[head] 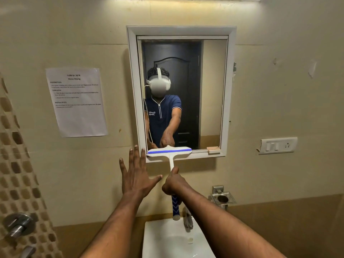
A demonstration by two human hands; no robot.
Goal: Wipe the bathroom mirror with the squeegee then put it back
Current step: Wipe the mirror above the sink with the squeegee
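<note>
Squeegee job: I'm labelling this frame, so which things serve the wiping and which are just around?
In use: squeegee, mirror, right hand gripping the handle, left hand spread open.
Bystanders: wall notice, switch plate, tap, basin, cup holder.

My right hand [175, 185] grips squeegee [170, 155] handle; blade at mirror [210, 90] bottom edge, above thumb. Left hand [136, 175] flat, fingers spread beside blade.

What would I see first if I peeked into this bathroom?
Probably the white-framed mirror in the middle of the wall. At its bottom edge is a white and blue squeegee, gripped by the right hand. The left hand is spread flat beside it.
</note>
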